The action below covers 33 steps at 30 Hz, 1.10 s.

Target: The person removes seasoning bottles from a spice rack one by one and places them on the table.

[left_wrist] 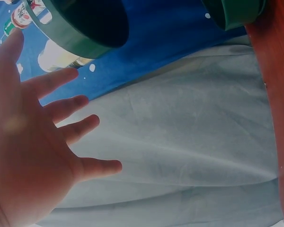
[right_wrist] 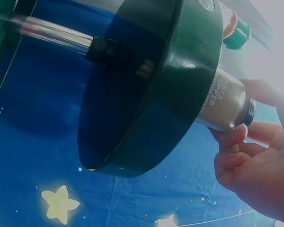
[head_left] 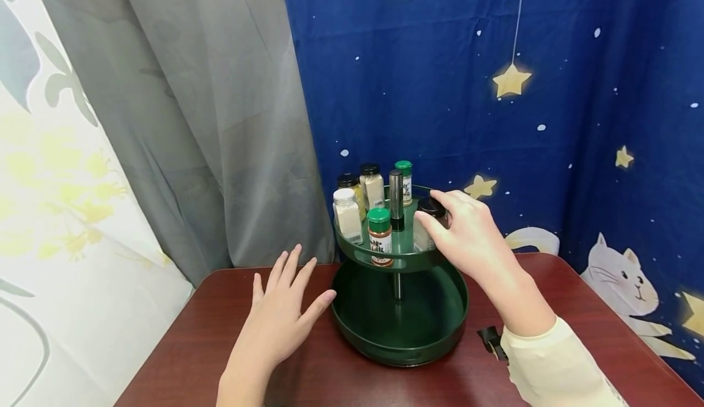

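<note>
A two-tier green turntable rack [head_left: 400,354] stands on the table. On its upper tier my right hand [head_left: 467,231] grips a clear jar [right_wrist: 223,100] with a black lid, lettered as black pepper. Thumb and fingers close around the jar near its lid, and its base is hidden behind the tier's rim in the right wrist view. My left hand [head_left: 282,320] is held left of the rack with fingers spread, holding nothing. Nearest to it on the upper tier are a white-capped jar [head_left: 347,217] and a green-capped spice bottle [head_left: 380,240].
Behind these on the upper tier are two black-capped jars, one of them pale [head_left: 372,188], and another green-capped bottle [head_left: 404,181]. The metal centre post [head_left: 396,196] rises between them. A small black object [head_left: 491,341] lies on the reddish table [head_left: 220,333]. Curtains hang behind.
</note>
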Available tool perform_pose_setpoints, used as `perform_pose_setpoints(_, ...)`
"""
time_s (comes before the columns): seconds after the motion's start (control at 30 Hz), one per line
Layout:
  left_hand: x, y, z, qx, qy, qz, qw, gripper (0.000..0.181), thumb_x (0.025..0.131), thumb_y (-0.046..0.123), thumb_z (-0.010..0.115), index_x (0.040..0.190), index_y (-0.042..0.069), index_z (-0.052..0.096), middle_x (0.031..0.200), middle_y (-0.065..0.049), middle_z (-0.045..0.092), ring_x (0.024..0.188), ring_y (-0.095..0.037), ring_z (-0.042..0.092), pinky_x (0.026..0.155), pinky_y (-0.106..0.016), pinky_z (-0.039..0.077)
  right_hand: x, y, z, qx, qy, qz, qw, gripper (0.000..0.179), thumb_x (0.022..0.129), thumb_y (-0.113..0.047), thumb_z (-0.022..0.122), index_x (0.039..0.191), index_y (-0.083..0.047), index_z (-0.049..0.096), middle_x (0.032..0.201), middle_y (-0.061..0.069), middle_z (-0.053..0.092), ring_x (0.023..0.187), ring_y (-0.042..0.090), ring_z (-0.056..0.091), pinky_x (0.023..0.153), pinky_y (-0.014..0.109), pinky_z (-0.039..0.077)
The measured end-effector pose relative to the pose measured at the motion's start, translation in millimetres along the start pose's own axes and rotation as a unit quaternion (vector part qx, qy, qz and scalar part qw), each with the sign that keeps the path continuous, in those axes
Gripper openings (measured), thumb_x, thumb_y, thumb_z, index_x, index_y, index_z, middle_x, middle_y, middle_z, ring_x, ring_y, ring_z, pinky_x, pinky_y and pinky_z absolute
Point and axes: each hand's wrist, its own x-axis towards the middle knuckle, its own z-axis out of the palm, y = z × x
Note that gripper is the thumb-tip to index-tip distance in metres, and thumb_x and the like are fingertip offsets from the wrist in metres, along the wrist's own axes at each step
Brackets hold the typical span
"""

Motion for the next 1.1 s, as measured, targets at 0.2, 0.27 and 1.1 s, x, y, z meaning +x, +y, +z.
perform_pose_setpoints(0.2,-0.4,-0.3,-0.2,0.001,-0.012,-0.004,0.9999,0.083,0.102,0.078,0.042,0.164,0.022,0.045,0.179,-0.008,0.022,0.167,-0.038,0.016,0.123,-0.084,0.008,-2.5,0.0,2.6,0.001,0.031,-0.004,0.9995,0.054,0.104,-0.031,0.070,0.148,0.000,0.061,0.139,0.022,0.067,0.115,0.038,0.065,0.100,0.058,0.058)
perform_pose_setpoints(0.27,-0.7,-0.6,-0.1,0.002,-0.011,-0.004,0.9999,0.082,0.102,0.078,0.042,0.163,0.023,0.046,0.179,-0.008,0.022,0.167,-0.038,0.016,0.123,-0.084,0.009,-3.1,0.4,3.2,0.002,0.043,-0.005,0.9991,0.053,0.103,-0.030,0.071,0.147,0.000,0.062,0.134,0.021,0.068,0.107,0.035,0.064,0.095,0.055,0.059)
perform_pose_setpoints(1.1,-0.3,-2.8,2.8,0.005,0.001,-0.005,1.0000,0.074,0.104,0.073,0.043,0.156,0.023,0.055,0.179,-0.008,0.024,0.167,-0.039,0.015,0.121,-0.087,0.007,-15.6,3.4,3.4,0.035,0.218,-0.102,0.9701,0.053,0.103,-0.016,0.071,0.153,-0.003,0.057,0.124,0.022,0.068,0.083,0.027,0.058,0.072,0.042,0.049)
